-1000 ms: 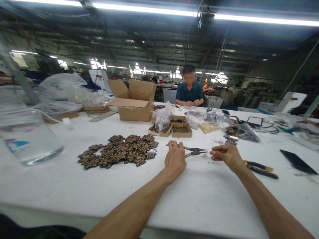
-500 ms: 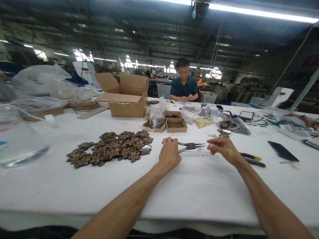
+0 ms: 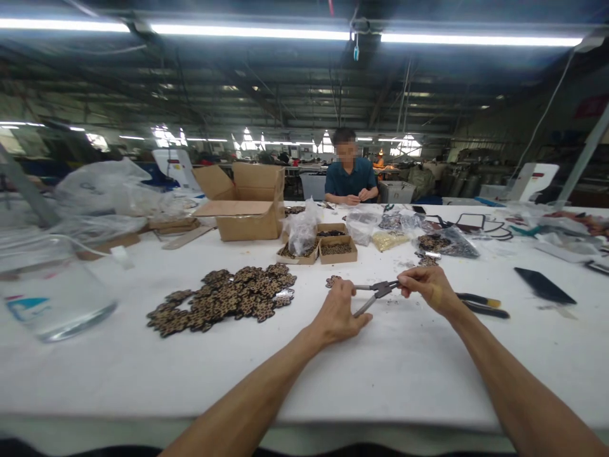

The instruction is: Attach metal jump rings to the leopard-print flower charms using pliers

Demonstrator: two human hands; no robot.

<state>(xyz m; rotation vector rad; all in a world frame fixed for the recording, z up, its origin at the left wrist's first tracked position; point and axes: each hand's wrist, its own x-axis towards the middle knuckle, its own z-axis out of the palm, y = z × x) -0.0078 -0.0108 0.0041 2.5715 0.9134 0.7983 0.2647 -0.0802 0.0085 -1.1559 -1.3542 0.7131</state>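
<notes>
My left hand (image 3: 339,314) is wrapped round the handles of long-nosed pliers (image 3: 382,290), whose jaws point right. A small leopard-print piece (image 3: 332,280) shows at the left hand's fingertips; whether it is held or lies on the table I cannot tell. My right hand (image 3: 427,287) pinches at the tips of the pliers, on something too small to make out. Tiny bits lie on the white cloth below the jaws. To the left spreads a pile of leopard-print pieces (image 3: 247,289) with dark edges.
Yellow-and-black handled pliers (image 3: 483,304) and a dark phone-like slab (image 3: 545,285) lie right. Small boxes of parts (image 3: 339,250), plastic bags (image 3: 302,231) and a large carton (image 3: 250,219) stand behind. A clear plastic container (image 3: 57,304) is at left. A co-worker (image 3: 351,174) sits opposite.
My left hand has brought the pliers right and slightly down, so their tips now meet my right hand's fingers. The leopard-print piece by the left hand has come into sight. The view has tilted up.
</notes>
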